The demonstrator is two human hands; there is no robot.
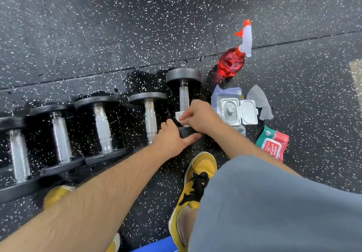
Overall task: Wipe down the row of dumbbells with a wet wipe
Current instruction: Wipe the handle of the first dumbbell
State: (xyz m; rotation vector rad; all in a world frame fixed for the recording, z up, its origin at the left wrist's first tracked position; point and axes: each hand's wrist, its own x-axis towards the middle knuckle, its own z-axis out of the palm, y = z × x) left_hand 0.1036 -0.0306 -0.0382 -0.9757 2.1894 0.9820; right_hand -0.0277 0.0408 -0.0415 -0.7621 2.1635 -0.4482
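Several black dumbbells with knurled metal handles lie side by side on the speckled rubber floor. The rightmost dumbbell (184, 93) lies nearest the wipe packs. My right hand (199, 115) pinches a white wet wipe (181, 119) against the near end of its handle. My left hand (173, 137) grips that dumbbell's near head (187, 131), thumb along its front. The neighbouring dumbbell (149, 114) lies just to the left, and its near head is hidden behind my left wrist.
A red spray bottle (233, 61) stands beyond the rightmost dumbbell. An open wipe pack (235, 112) lies to the right, a grey used wipe (260, 103) beside it, and a red-green wipes pack (273, 146) nearer. The floor around the dumbbells is wet. My yellow shoe (197, 175) stands close.
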